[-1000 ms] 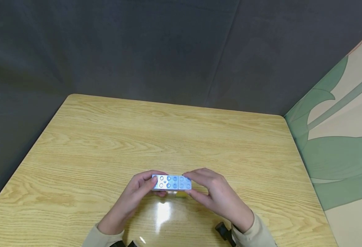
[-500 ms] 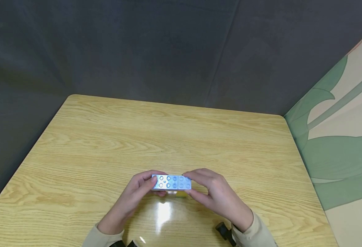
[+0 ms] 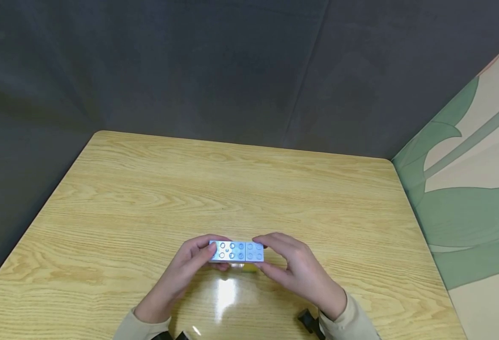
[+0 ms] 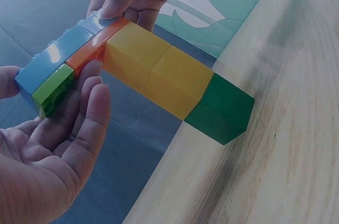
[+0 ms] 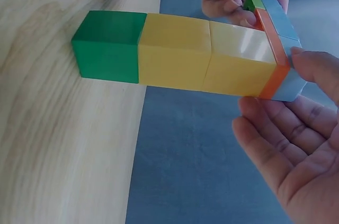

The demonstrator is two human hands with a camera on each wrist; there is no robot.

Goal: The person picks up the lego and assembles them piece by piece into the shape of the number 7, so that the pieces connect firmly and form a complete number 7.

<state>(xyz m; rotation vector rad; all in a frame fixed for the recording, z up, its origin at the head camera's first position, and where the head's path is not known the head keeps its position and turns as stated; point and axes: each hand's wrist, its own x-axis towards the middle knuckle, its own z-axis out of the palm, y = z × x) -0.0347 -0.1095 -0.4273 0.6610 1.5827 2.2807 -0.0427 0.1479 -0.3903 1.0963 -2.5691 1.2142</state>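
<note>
Toy building bricks form an upright piece in front of me. Across its top run a long blue brick (image 3: 227, 251) and a short blue brick (image 3: 254, 252). An orange brick (image 4: 87, 52) lies beneath them, with a light green brick (image 4: 52, 92) under the left end. Two yellow bricks (image 5: 174, 49) and a dark green brick (image 5: 108, 49) make the column below. My left hand (image 3: 188, 259) pinches the long blue brick's left end, thumb on top and fingers underneath. My right hand (image 3: 305, 264) pinches the short blue brick between thumb and fingers. Whether the column touches the table cannot be told.
The wood-grain table (image 3: 215, 189) extends ahead, with a dark curtain (image 3: 190, 71) behind it. A green and cream patterned cloth (image 3: 475, 212) hangs along the right. Black wrist-camera mounts (image 3: 310, 322) show near both sleeves.
My right hand has shifted very slightly at the short blue brick. The left hand and the brick piece look unchanged.
</note>
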